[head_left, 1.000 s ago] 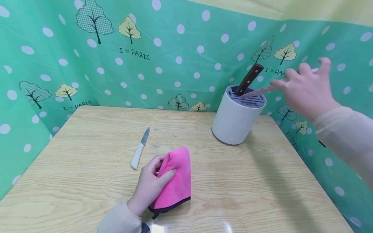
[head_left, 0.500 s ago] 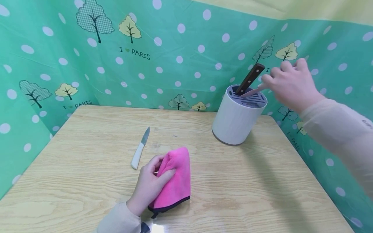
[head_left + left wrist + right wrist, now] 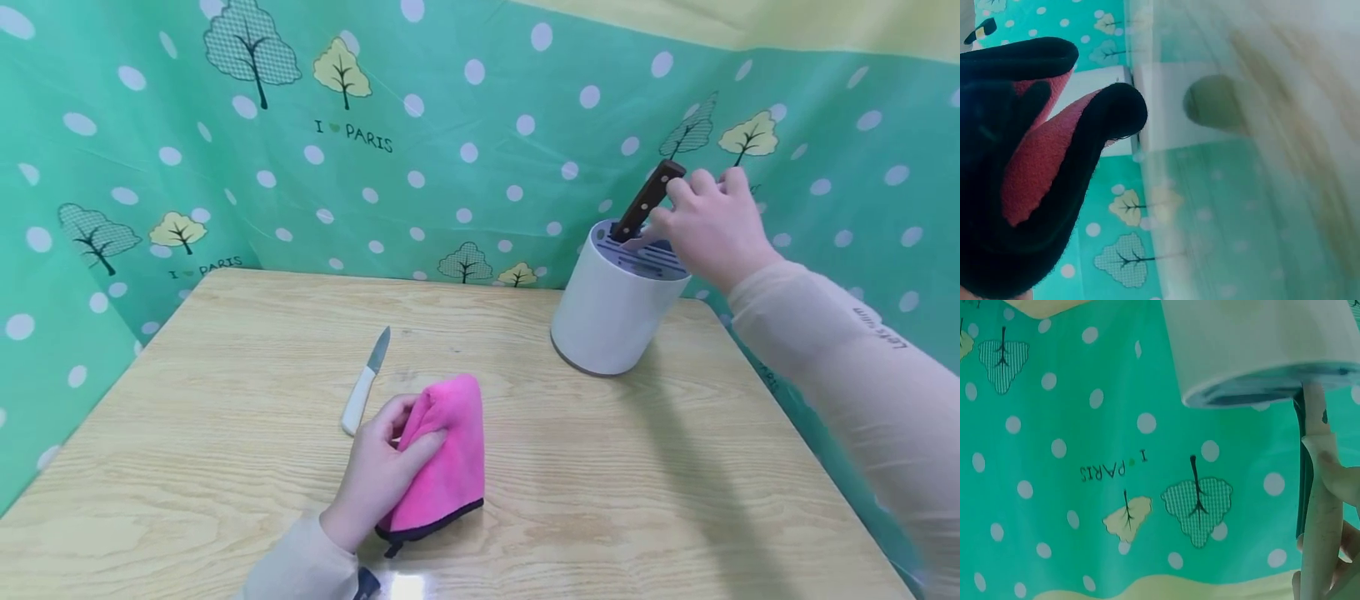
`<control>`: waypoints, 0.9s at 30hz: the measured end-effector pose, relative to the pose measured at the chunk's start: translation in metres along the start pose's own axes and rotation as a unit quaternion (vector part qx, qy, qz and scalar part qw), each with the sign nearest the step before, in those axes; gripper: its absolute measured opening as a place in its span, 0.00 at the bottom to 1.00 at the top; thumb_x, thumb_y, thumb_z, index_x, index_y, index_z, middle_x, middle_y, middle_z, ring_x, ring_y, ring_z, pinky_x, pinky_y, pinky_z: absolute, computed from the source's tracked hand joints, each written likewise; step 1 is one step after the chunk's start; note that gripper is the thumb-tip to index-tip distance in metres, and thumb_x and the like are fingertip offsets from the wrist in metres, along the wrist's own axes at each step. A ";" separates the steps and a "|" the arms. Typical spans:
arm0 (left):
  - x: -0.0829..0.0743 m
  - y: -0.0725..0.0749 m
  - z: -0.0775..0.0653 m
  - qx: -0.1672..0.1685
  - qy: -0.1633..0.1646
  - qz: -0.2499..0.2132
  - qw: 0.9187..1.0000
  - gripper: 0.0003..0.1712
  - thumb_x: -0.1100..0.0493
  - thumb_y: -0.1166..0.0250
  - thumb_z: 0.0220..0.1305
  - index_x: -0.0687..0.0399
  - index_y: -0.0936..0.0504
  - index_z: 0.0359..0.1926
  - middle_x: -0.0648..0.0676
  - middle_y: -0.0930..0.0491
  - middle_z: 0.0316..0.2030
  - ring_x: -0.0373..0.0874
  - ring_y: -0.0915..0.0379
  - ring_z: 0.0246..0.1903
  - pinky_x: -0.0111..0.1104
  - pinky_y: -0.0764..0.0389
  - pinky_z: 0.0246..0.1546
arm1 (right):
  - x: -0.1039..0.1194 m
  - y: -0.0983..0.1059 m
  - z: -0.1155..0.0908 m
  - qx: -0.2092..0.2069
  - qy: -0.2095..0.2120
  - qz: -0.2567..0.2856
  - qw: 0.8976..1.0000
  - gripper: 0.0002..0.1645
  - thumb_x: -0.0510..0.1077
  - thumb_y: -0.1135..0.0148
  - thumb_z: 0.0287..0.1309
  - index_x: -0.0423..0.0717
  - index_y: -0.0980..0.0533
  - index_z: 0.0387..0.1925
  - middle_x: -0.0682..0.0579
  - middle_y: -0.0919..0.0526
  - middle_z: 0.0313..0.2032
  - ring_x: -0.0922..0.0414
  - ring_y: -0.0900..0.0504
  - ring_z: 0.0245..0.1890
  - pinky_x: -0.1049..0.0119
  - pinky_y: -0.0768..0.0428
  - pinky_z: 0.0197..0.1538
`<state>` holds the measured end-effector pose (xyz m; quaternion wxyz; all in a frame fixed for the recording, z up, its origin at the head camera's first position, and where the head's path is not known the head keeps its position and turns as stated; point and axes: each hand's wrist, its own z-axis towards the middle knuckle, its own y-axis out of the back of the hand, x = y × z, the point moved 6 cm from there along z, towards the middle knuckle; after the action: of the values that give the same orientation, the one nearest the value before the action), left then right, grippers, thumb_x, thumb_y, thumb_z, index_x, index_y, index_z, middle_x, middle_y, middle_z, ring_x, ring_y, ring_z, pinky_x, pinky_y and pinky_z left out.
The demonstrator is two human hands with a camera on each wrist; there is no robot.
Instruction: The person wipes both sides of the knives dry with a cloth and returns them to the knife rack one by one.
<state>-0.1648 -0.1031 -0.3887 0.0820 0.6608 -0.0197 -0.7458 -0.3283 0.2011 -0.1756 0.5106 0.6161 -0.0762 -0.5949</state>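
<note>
Gripping a slim knife with a pale handle [image 3: 637, 242], the right hand [image 3: 708, 221] works at the upper right of the head view, above a white cylindrical knife holder [image 3: 607, 321] with a grey slotted top. To do this step well, line the blade up with a single slot, move it along that slot's slant without twisting, and hold the fingers back on the handle. A knife with a dark brown riveted handle [image 3: 648, 200] stands in the holder just beside those fingers, so knocking it seems the likeliest slip. At lower centre, the left hand [image 3: 378, 467] holds a folded pink cloth with black edging [image 3: 453, 437], thumb across its front. A small white-handled knife [image 3: 365, 383] lies left of the cloth on the pale wooden bench [image 3: 225, 392].

From the left wrist, the cloth's black edge and pink inner face fill the left side; the right half is too blurred to read.

From the right wrist, thumb and fingers close round the held knife's handle at the lower right, and its blade passes the holder's rim above them. The dark handle runs alongside; whether the two touch, I cannot tell.
</note>
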 end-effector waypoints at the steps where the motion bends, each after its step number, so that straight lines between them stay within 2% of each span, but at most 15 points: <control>1: 0.001 0.001 0.001 -0.002 0.002 0.003 1.000 0.19 0.65 0.30 0.56 0.55 0.19 0.51 0.58 0.16 0.38 0.36 0.20 0.31 0.29 0.18 0.33 | 0.001 -0.003 0.001 0.000 -0.001 0.003 1.000 0.18 0.29 0.40 0.60 0.48 0.19 0.49 0.39 0.27 0.38 0.41 0.34 0.40 0.42 0.30 0.46; 4: 0.003 0.005 0.003 -0.008 0.000 0.011 1.000 0.20 0.65 0.30 0.57 0.55 0.20 0.51 0.58 0.16 0.38 0.36 0.20 0.31 0.28 0.18 0.33 | 0.006 -0.012 0.003 0.001 -0.004 0.012 1.000 0.17 0.30 0.38 0.59 0.46 0.19 0.49 0.38 0.27 0.40 0.40 0.33 0.41 0.41 0.29 0.46; 9: 0.005 0.013 0.006 -0.017 -0.007 0.024 1.000 0.20 0.65 0.30 0.58 0.56 0.20 0.53 0.58 0.15 0.39 0.36 0.19 0.30 0.29 0.18 0.32 | 0.013 -0.023 0.006 0.002 -0.009 0.024 1.000 0.16 0.31 0.39 0.61 0.44 0.20 0.50 0.36 0.27 0.43 0.38 0.33 0.43 0.38 0.29 0.49; 16: 0.004 0.024 0.011 -0.035 -0.013 0.046 0.998 0.19 0.63 0.30 0.59 0.54 0.19 0.52 0.59 0.15 0.38 0.35 0.20 0.29 0.28 0.18 0.32 | 0.016 -0.027 0.009 -0.003 -0.017 0.036 0.999 0.13 0.34 0.46 0.66 0.44 0.20 0.48 0.37 0.28 0.42 0.38 0.34 0.44 0.37 0.33 0.52; 21: 0.001 0.030 0.014 -0.036 -0.012 0.053 0.998 0.19 0.62 0.30 0.60 0.54 0.20 0.53 0.59 0.15 0.40 0.35 0.20 0.30 0.29 0.18 0.32 | 0.016 -0.028 0.008 -0.002 -0.025 0.043 0.999 0.14 0.34 0.48 0.66 0.44 0.20 0.48 0.38 0.28 0.42 0.39 0.35 0.45 0.36 0.36 0.54; 24: -0.002 0.036 0.015 -0.043 -0.017 0.064 0.997 0.19 0.61 0.31 0.61 0.54 0.21 0.54 0.59 0.15 0.41 0.35 0.20 0.30 0.28 0.18 0.32 | 0.017 -0.027 0.008 -0.026 -0.032 0.067 0.997 0.15 0.36 0.48 0.66 0.44 0.20 0.49 0.37 0.28 0.45 0.38 0.36 0.47 0.34 0.39 0.57; 27: -0.006 0.042 0.017 -0.049 -0.019 0.072 0.996 0.19 0.59 0.31 0.62 0.53 0.21 0.54 0.59 0.16 0.41 0.35 0.20 0.30 0.28 0.19 0.32 | 0.019 -0.023 0.006 -0.085 -0.039 0.099 0.991 0.15 0.37 0.47 0.64 0.44 0.20 0.49 0.37 0.26 0.46 0.37 0.34 0.50 0.33 0.40 0.61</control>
<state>-0.1773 -0.1448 -0.3752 0.1676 0.6389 -0.0325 -0.7501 -0.3400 0.1954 -0.2029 0.6143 0.5357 -0.1057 -0.5697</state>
